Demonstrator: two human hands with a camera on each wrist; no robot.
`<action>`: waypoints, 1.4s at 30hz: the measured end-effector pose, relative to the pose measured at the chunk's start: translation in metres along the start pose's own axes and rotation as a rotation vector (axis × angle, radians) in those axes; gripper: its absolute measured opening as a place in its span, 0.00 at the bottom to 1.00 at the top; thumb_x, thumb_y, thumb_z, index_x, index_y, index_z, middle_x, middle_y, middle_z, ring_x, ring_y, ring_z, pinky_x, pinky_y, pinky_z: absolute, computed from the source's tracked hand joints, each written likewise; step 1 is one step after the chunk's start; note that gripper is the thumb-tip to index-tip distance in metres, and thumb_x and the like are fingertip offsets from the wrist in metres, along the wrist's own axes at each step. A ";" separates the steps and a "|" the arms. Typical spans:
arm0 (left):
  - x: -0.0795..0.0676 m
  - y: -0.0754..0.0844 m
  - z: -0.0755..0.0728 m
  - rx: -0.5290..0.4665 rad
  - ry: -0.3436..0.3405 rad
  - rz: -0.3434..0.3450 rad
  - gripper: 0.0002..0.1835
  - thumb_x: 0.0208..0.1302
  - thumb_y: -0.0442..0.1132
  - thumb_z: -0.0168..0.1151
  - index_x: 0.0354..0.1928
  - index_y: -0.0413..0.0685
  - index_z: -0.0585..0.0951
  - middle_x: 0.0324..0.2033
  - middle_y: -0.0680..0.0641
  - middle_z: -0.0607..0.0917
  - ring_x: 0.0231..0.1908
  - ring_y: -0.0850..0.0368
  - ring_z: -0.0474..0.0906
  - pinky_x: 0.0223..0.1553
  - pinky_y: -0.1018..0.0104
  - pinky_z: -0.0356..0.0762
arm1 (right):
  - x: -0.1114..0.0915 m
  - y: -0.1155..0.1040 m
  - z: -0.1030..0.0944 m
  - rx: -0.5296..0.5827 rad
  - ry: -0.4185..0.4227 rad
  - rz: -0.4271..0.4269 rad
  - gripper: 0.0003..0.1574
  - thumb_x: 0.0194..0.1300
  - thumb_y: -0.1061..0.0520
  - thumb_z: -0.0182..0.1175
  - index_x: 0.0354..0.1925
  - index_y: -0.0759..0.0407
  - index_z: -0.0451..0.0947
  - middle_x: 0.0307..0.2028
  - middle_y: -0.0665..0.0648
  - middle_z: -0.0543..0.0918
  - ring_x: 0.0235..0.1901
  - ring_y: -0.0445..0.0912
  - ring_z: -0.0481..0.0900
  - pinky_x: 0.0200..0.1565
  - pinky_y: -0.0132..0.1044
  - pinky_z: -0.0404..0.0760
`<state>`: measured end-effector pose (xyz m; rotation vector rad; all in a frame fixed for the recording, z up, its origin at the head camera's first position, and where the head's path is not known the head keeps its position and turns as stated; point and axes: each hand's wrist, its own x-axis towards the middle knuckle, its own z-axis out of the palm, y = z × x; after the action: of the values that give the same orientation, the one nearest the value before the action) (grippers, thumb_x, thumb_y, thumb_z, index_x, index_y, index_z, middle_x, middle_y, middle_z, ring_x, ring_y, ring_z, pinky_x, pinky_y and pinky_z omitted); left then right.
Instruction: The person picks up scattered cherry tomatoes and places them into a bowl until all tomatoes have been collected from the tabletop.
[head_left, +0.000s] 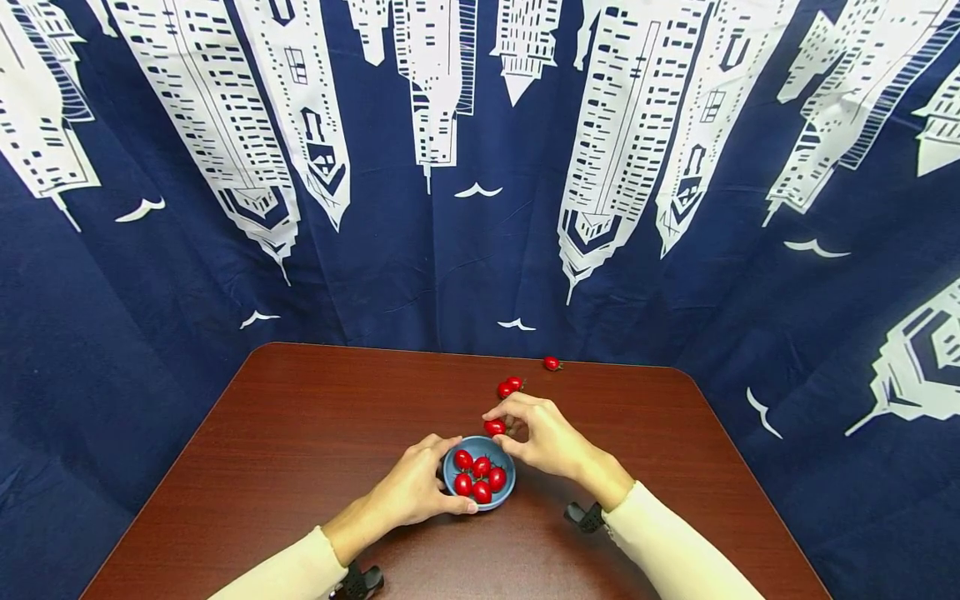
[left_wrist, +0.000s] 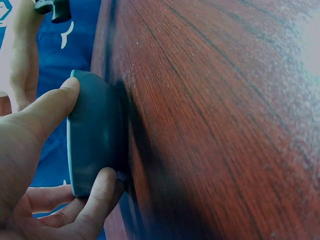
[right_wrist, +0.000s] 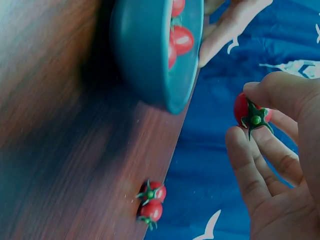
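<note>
A small blue bowl (head_left: 513, 492) stands on the table with several red cherry tomatoes (head_left: 482, 467) inside. My left hand (head_left: 416, 483) grips the bowl from its left side; in the left wrist view the thumb lies at the rim and the fingers (left_wrist: 100, 192) curl round the lower wall of the bowl (left_wrist: 97, 132). Between the thumb and fingertips of my right hand (head_left: 543, 433) is one cherry tomato (head_left: 494, 427), held just beyond the bowl's far rim. The right wrist view shows this tomato's green stem top (right_wrist: 256, 120) clearly.
Two cherry tomatoes (head_left: 506, 389) lie side by side on the brown wooden table (head_left: 337, 417), beyond my right hand. Another cherry tomato (head_left: 552, 363) sits close to the far table edge. Behind the table hangs a dark blue cloth (head_left: 420, 283) printed with white buildings.
</note>
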<state>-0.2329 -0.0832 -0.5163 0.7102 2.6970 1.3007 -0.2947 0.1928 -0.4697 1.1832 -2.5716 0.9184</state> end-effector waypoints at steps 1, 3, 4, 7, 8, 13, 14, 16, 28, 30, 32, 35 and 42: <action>0.000 -0.001 0.000 -0.002 -0.001 -0.003 0.58 0.55 0.50 0.96 0.81 0.27 0.76 0.58 0.38 0.85 0.46 0.54 0.91 0.43 0.77 0.89 | 0.001 -0.002 0.001 0.002 -0.006 -0.006 0.21 0.70 0.63 0.81 0.60 0.56 0.93 0.53 0.52 0.94 0.44 0.41 0.91 0.45 0.31 0.93; 0.000 -0.001 0.001 -0.006 -0.003 -0.005 0.58 0.56 0.50 0.96 0.81 0.27 0.76 0.58 0.38 0.85 0.46 0.54 0.91 0.43 0.77 0.89 | 0.002 -0.006 0.002 0.008 -0.017 -0.012 0.22 0.70 0.63 0.81 0.61 0.56 0.93 0.54 0.52 0.94 0.44 0.41 0.91 0.46 0.32 0.93; 0.000 -0.001 0.001 -0.007 -0.004 -0.010 0.58 0.56 0.50 0.96 0.81 0.28 0.76 0.59 0.38 0.85 0.47 0.53 0.92 0.43 0.78 0.89 | 0.002 -0.008 0.003 0.010 -0.021 -0.017 0.22 0.70 0.63 0.81 0.61 0.56 0.93 0.54 0.52 0.94 0.44 0.41 0.92 0.46 0.32 0.93; 0.000 -0.001 0.001 -0.007 -0.003 -0.011 0.58 0.56 0.50 0.96 0.81 0.27 0.75 0.59 0.37 0.84 0.48 0.52 0.92 0.43 0.78 0.89 | 0.003 -0.011 0.006 0.014 -0.031 -0.028 0.23 0.70 0.63 0.81 0.61 0.55 0.93 0.54 0.51 0.94 0.44 0.40 0.92 0.46 0.31 0.93; 0.000 -0.001 0.001 -0.003 -0.003 -0.011 0.58 0.56 0.50 0.96 0.81 0.27 0.75 0.60 0.37 0.85 0.48 0.52 0.92 0.43 0.78 0.89 | 0.004 -0.011 0.007 0.016 -0.032 -0.031 0.23 0.70 0.63 0.81 0.61 0.56 0.93 0.54 0.51 0.94 0.44 0.40 0.92 0.46 0.31 0.92; 0.000 0.000 0.001 0.028 -0.008 -0.020 0.58 0.56 0.51 0.96 0.81 0.28 0.76 0.61 0.38 0.85 0.50 0.52 0.90 0.44 0.77 0.89 | 0.004 -0.013 0.010 0.010 -0.040 -0.050 0.23 0.69 0.64 0.81 0.61 0.57 0.92 0.53 0.52 0.94 0.44 0.41 0.90 0.45 0.32 0.92; 0.000 0.000 0.001 0.035 -0.009 -0.022 0.58 0.56 0.51 0.96 0.81 0.28 0.76 0.60 0.38 0.85 0.51 0.52 0.90 0.45 0.76 0.89 | 0.004 -0.014 0.010 0.009 -0.041 -0.052 0.23 0.69 0.64 0.81 0.61 0.57 0.92 0.53 0.52 0.94 0.43 0.41 0.90 0.45 0.32 0.92; -0.001 0.001 0.001 0.041 -0.011 -0.025 0.58 0.57 0.52 0.95 0.81 0.28 0.76 0.60 0.38 0.85 0.51 0.52 0.89 0.46 0.76 0.89 | 0.004 -0.015 0.010 0.012 -0.042 -0.054 0.23 0.69 0.64 0.81 0.61 0.57 0.92 0.53 0.51 0.94 0.43 0.42 0.90 0.46 0.32 0.92; 0.000 0.000 0.001 0.029 -0.017 -0.029 0.58 0.57 0.52 0.95 0.81 0.28 0.75 0.62 0.38 0.84 0.50 0.54 0.90 0.45 0.76 0.90 | 0.006 -0.017 0.008 0.015 -0.061 -0.046 0.28 0.70 0.61 0.82 0.67 0.55 0.91 0.62 0.55 0.92 0.55 0.56 0.95 0.60 0.49 0.96; 0.000 0.000 0.001 0.034 -0.013 -0.027 0.58 0.57 0.52 0.96 0.81 0.28 0.76 0.62 0.38 0.85 0.50 0.54 0.90 0.46 0.75 0.90 | 0.006 -0.016 0.008 0.006 -0.057 -0.042 0.29 0.70 0.60 0.82 0.67 0.54 0.90 0.63 0.55 0.92 0.57 0.57 0.94 0.61 0.52 0.96; 0.000 0.000 0.001 0.040 -0.007 -0.024 0.58 0.56 0.52 0.96 0.81 0.28 0.76 0.61 0.38 0.85 0.50 0.55 0.89 0.46 0.74 0.90 | 0.006 -0.015 0.008 0.000 -0.053 -0.041 0.28 0.70 0.60 0.82 0.67 0.53 0.90 0.63 0.54 0.92 0.57 0.57 0.94 0.61 0.52 0.96; 0.000 -0.001 0.001 0.044 -0.001 -0.018 0.58 0.55 0.52 0.96 0.80 0.29 0.77 0.61 0.39 0.85 0.50 0.55 0.89 0.46 0.74 0.90 | 0.006 -0.014 0.008 -0.001 -0.047 -0.045 0.28 0.70 0.60 0.82 0.67 0.53 0.91 0.63 0.54 0.92 0.56 0.57 0.94 0.61 0.53 0.95; 0.000 -0.002 0.001 0.036 -0.005 -0.022 0.58 0.56 0.52 0.96 0.81 0.29 0.76 0.60 0.39 0.85 0.48 0.56 0.89 0.45 0.76 0.90 | 0.007 -0.011 0.007 -0.001 -0.042 -0.030 0.28 0.71 0.61 0.81 0.67 0.54 0.91 0.63 0.54 0.91 0.56 0.58 0.94 0.60 0.54 0.96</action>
<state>-0.2330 -0.0835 -0.5187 0.6844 2.7229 1.2475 -0.2902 0.1791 -0.4671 1.2507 -2.5783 0.8955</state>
